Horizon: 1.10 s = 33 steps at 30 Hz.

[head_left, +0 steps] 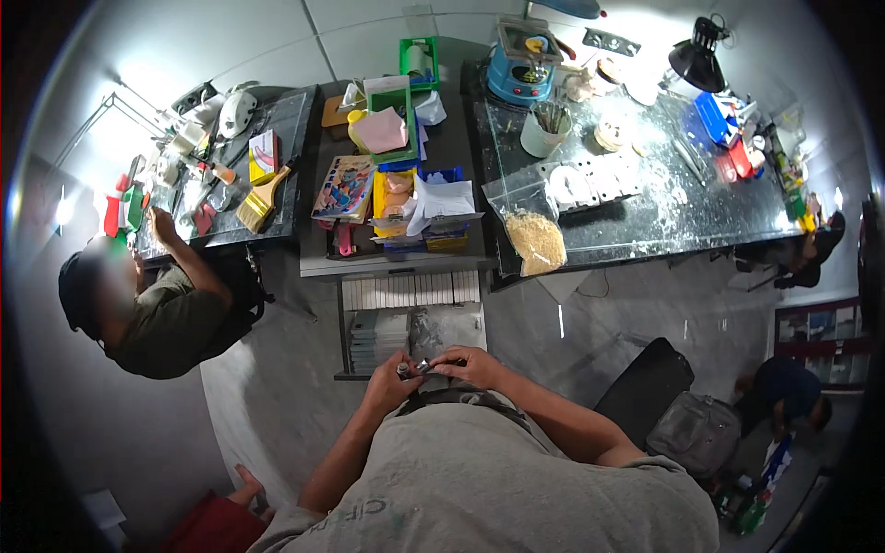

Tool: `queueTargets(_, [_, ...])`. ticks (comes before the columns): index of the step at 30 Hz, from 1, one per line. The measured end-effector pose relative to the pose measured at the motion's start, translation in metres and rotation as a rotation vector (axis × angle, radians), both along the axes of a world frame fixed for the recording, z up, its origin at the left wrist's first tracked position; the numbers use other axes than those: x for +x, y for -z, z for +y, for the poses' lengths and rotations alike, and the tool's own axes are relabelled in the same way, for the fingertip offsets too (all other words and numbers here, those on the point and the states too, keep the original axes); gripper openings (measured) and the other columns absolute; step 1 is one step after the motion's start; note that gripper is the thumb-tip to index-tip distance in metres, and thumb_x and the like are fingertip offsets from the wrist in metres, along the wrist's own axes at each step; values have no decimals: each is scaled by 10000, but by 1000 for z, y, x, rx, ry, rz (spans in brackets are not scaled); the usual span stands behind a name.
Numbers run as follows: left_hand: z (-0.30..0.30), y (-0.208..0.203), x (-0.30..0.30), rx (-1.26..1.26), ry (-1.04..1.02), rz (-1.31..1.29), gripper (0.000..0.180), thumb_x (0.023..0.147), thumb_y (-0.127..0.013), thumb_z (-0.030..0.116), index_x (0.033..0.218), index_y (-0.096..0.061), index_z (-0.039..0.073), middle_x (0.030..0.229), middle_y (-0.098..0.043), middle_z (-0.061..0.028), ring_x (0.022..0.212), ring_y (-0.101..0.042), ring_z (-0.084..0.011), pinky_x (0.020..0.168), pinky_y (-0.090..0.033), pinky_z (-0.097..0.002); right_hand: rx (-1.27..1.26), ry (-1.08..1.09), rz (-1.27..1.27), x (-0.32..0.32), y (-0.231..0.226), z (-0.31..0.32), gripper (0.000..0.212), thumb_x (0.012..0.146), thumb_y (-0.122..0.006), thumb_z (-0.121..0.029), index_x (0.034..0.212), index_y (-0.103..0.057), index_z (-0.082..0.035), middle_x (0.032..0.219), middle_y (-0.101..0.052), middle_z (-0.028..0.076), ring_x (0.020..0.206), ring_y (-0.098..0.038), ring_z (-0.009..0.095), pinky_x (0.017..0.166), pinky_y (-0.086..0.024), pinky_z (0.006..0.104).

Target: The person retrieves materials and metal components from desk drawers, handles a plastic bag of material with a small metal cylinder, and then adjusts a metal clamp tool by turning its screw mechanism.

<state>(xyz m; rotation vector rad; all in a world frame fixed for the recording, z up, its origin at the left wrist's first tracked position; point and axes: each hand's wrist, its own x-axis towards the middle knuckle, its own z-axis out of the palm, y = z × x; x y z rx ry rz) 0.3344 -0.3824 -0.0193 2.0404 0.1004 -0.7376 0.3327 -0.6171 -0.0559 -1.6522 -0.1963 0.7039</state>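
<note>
Both my hands meet in front of my waist, over the near edge of an open drawer. My left hand is closed around a small silvery cylindrical piece, whose round end shows. My right hand pinches a small shiny metal part close beside it. Whether the two pieces are joined I cannot tell. Inside the drawer are a row of upright white packets, a stack of grey-blue flat cases and some clear plastic bags.
Above the drawer, a cabinet top carries green bins, a colourful booklet and papers. A bag of yellowish granules overhangs the right bench. A person sits at the left bench; a chair and backpack stand right.
</note>
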Motion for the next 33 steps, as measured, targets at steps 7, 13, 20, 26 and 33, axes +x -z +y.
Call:
queueTargets(7, [-5, -4, 18, -5, 60, -119, 385, 813, -772, 199, 1029, -488, 57, 842, -658, -177, 788, -671, -269, 730, -515, -392, -20, 100, 3, 17, 1, 28, 276, 969, -659, -273, 1120, -711, -47, 974, -690, 82, 895, -644, 180, 830, -495, 316])
queueTargets(13, [33, 7, 53, -17, -64, -92, 497, 797, -777, 237, 1143, -459, 72, 824, -655, -236, 824, -678, -434, 705, -518, -460, -7, 105, 61, 66, -14, 69, 321, 941, -690, -306, 1129, -665, -47, 1005, -699, 98, 928, -669, 223, 831, -513, 339])
queueTargets(20, [79, 32, 105, -204, 102, -163, 497, 832, -765, 227, 1177, -454, 50, 1065, -661, -205, 928, -675, -317, 820, -516, -399, -243, 124, -433, 113, -28, 125, 398, 872, -758, -289, 1126, -578, -41, 1004, -654, 122, 932, -664, 287, 829, -522, 392])
queueTargets(26, [80, 21, 130, -282, 197, -68, 647, 776, -790, 214, 1315, -484, 27, 1211, -664, -190, 1075, -675, -336, 903, -517, -421, -320, 133, -365, 130, -30, 133, 348, 861, -761, -271, 1078, -621, -38, 1002, -689, 119, 917, -685, 273, 812, -530, 378])
queueTargets(33, [62, -7, 156, -110, 261, 12, 657, 738, -796, 252, 1275, -510, 4, 1022, -730, -200, 955, -706, -373, 827, -548, -431, -391, 276, -238, 138, -52, 128, 251, 867, -752, -179, 1058, -648, -52, 836, -694, 72, 754, -672, 167, 694, -525, 312])
